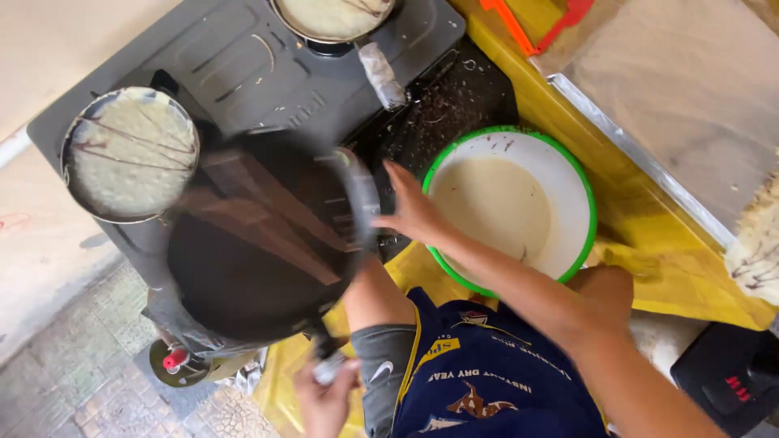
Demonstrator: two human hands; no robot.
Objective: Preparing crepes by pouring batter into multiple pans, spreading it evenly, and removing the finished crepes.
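A dark pan point(251, 243) tilts above the stove point(243, 65), its handle clamped in the left hand point(324, 397).
The right hand point(414, 212), fingers spread, hovers beside the green-rimmed batter bowl point(568, 186); the pan hides part of the burners, a crepe pan point(130, 154) alongside.

**Two bare arms, one fist closed, one hand spread**

The left hand point(327, 399) sits at the six o'clock edge of the view, its fingers curled into a tight grip, knuckles turned toward twelve o'clock. The right arm crosses from about four o'clock toward the centre, elbow bent. The right hand point(414, 212) is open, fingers stretched toward eleven o'clock, palm down.
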